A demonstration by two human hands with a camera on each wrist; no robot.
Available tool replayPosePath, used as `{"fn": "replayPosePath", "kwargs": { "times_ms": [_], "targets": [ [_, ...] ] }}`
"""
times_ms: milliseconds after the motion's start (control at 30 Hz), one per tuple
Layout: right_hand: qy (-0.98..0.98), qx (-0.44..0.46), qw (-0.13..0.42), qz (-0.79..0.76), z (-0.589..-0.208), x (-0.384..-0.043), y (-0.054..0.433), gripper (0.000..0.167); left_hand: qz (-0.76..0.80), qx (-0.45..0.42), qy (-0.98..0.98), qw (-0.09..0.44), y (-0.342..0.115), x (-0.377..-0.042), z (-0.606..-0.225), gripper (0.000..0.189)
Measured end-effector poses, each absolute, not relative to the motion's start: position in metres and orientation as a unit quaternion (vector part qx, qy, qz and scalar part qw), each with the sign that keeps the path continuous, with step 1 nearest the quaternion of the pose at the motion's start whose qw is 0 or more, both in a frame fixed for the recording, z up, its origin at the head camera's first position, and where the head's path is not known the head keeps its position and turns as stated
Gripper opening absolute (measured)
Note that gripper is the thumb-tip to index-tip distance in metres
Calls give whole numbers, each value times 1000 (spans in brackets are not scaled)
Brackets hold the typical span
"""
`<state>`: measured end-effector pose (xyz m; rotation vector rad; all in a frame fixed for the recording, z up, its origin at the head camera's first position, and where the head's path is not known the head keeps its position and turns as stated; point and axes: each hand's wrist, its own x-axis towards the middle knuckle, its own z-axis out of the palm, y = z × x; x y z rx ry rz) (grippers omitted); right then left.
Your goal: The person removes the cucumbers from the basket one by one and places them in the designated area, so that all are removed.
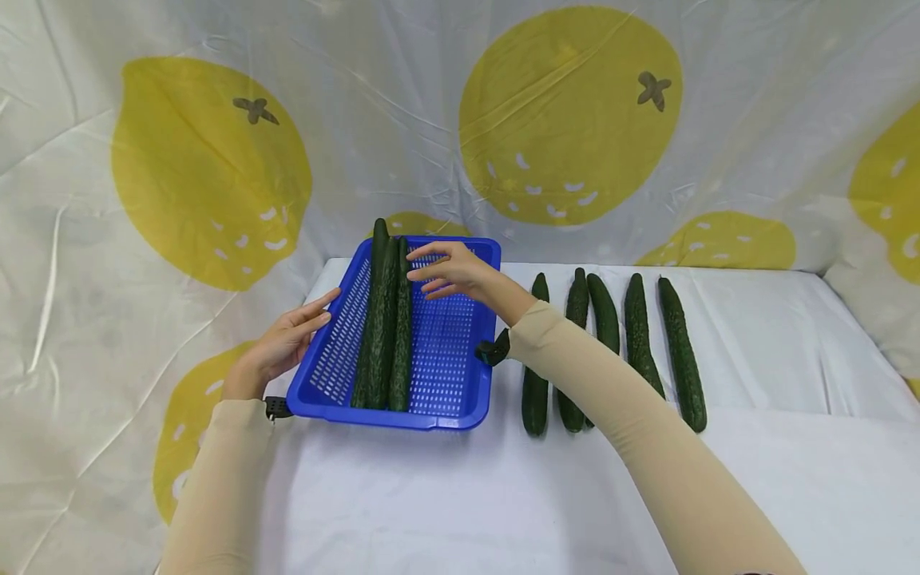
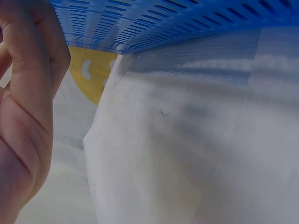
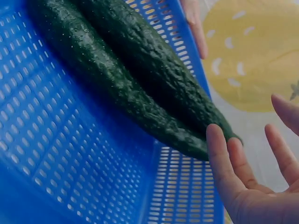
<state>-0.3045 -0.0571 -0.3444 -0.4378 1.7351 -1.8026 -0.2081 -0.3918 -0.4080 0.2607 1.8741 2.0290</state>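
A blue plastic basket (image 1: 449,343) with slotted walls stands on the left part of the table. Three dark green cucumbers lie lengthwise in its left half, the nearest one to my right hand being a slim cucumber (image 1: 401,335). The far end of the leftmost cucumber (image 1: 378,239) reaches past the back rim. My left hand (image 1: 287,339) rests against the outside of the left rim, its fingers extended along it. Over the basket, my right hand (image 1: 453,271) is empty with fingers spread; the right wrist view shows its fingertips (image 3: 216,133) near the ends of two cucumbers (image 3: 126,88).
Several more cucumbers (image 1: 683,355) lie roughly side by side on the white-covered table (image 1: 575,511), right of the basket; my right forearm (image 1: 611,391) crosses over some of them. A white curtain (image 1: 388,96) printed with large yellow lemons hangs behind and at the left.
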Motion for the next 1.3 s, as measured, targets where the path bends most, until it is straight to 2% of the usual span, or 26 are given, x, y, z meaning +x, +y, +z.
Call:
{"fn": "replayPosePath", "kwargs": {
  "times_ms": [333,733,1300],
  "targets": [
    [635,-143,329,-684,-370,-300,-77,49,728,90,649,203,-390,-203,-414,54],
    [651,-159,314,-673,-371,-292,-99,50,728,105,650,189,-393,-205,-412,54],
    [681,-107,262,-675,-379,-286,-128,52,715,90,667,186,-392,-207,-408,54]
  ]
}}
